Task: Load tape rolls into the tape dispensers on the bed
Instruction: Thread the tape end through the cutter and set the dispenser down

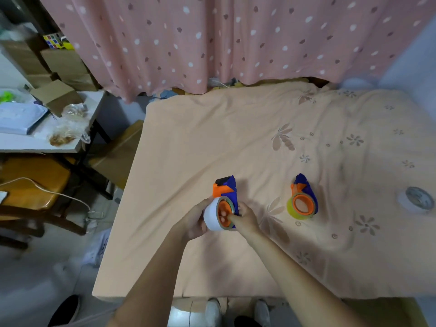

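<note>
A blue and orange tape dispenser (226, 188) stands on the peach bed sheet (200, 142) near the front middle. A white tape roll (212, 217) sits on its orange hub. My left hand (194, 223) grips the roll from the left. My right hand (245, 217) holds the dispenser's right side, with fingers at the hub. A second blue and orange dispenser (304, 197) with a yellow roll (291, 208) on it stands to the right. A loose white roll (416, 200) lies flat at the far right.
A pink dotted curtain (236, 43) hangs behind the bed. To the left stand a white table (47, 145) with bags, papers and cardboard boxes, and a wooden chair (30, 185) with a white cable. My shoes (213, 311) show at the bed's front edge.
</note>
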Demonstrator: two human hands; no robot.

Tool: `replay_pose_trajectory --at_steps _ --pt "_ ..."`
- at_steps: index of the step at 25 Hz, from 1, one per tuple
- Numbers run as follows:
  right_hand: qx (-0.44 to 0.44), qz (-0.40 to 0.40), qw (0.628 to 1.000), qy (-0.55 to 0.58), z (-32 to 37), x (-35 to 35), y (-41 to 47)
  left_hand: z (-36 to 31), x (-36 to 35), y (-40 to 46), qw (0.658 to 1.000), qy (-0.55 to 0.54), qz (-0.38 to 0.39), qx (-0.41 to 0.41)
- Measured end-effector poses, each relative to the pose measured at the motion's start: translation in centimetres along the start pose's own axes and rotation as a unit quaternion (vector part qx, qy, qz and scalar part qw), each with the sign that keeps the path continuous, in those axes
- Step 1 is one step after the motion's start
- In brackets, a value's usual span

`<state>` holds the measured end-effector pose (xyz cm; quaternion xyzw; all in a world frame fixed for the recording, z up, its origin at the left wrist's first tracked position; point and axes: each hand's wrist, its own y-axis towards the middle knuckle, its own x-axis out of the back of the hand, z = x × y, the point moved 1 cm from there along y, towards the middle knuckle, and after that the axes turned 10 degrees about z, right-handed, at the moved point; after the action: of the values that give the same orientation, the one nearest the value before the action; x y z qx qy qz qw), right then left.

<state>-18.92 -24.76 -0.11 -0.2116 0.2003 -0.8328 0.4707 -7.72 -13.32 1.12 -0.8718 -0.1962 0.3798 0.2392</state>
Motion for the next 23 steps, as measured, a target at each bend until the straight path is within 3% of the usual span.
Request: replay_pose_trajectory --at_steps 5,9,17,21,23 --pt "0.007 0.065 0.993 0.100 1.9 -0.3 -0.6 -2.0 -0.4 -1.6 1.000 -0.014 0.011 -0.022" --pt "0.011 0.094 0.993 0.071 1.5 0.2 -0.8 -1.2 -0.2 -1.9 0.998 -0.055 -0.014 -0.016" --pt "0.016 0.070 0.984 -0.165 -1.5 -0.4 -0.2 3.4 2.3 -0.5 0.983 -0.175 -0.054 0.030" --pt "-0.023 -0.014 0.953 -0.303 -3.6 0.9 0.0 5.9 3.6 0.5 0.979 -0.168 -0.097 0.067" --pt "-0.037 -0.052 0.930 -0.363 -4.1 0.9 -0.2 7.1 4.2 1.9 0.980 -0.100 -0.163 0.048"
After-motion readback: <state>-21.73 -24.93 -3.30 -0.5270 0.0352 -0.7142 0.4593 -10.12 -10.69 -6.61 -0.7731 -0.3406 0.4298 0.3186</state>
